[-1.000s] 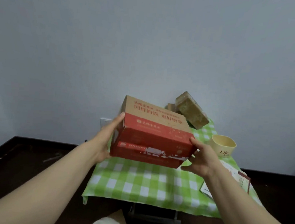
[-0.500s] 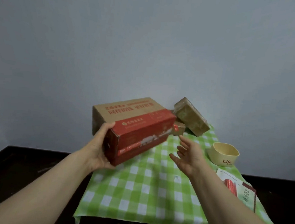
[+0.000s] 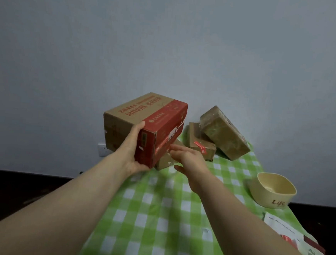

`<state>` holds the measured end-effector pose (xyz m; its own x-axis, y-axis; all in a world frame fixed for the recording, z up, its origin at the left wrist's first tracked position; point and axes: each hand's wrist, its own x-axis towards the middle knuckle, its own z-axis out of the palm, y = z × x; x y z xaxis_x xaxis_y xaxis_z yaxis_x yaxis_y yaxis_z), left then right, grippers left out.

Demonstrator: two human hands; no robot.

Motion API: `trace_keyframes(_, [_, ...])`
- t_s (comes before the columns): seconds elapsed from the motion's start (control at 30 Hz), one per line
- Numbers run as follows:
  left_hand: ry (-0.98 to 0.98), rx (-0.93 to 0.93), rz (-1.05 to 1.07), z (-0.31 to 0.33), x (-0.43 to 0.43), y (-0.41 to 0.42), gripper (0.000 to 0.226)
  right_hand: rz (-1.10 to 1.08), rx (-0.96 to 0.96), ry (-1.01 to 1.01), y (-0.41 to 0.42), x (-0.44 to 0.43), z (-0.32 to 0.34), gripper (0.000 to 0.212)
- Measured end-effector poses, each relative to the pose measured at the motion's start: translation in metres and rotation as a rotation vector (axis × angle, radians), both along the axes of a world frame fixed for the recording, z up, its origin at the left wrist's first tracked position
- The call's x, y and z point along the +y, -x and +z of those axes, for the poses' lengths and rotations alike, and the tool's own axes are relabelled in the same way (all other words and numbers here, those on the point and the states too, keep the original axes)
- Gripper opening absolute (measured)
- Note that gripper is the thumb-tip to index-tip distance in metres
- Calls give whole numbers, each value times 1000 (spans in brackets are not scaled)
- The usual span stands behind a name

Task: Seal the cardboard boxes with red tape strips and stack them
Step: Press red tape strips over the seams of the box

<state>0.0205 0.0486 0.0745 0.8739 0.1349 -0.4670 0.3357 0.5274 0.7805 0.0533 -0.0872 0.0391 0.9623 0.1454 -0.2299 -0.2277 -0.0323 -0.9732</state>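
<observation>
My left hand point(image 3: 132, 152) grips the near end of a large brown and red cardboard box point(image 3: 143, 119), held tilted above the table's far left. Partly under that box lies a small brown box point(image 3: 165, 161). My right hand point(image 3: 188, 158) is open beside it, fingers spread, touching nothing that I can tell. Further right, a flat brown box point(image 3: 199, 144) carries a red tape strip point(image 3: 200, 147). A taped brown box point(image 3: 224, 132) leans tilted on top of it, against the wall.
A green and white checked cloth point(image 3: 156, 217) covers the table. A cream bowl point(image 3: 271, 190) marked "Life" stands at the right. A sheet with red strips point(image 3: 287, 235) lies at the near right edge. A grey wall is behind; dark floor on both sides.
The big box swung from facing me to end-on, carried by my left hand alone toward the far left. My right hand let go of it and reached forward to the small box.
</observation>
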Motion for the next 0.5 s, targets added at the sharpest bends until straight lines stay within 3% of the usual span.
trace_keyframes(0.27, [7,15,23,-34,-20,-78,49,-159,-28,27,-62,-20,-26,25])
trace_keyframes(0.37, [-19,8,102,-44,-20,-94,69,-185,-38,74,-68,-28,-34,24])
trace_keyframes(0.43, [-235,97,246,-45,-25,-96,98,-213,-85,138,-74,-37,-38,26])
trace_keyframes(0.5, [-744,49,462,-44,-35,-87,102,-246,-154,217,-79,-49,-37,32])
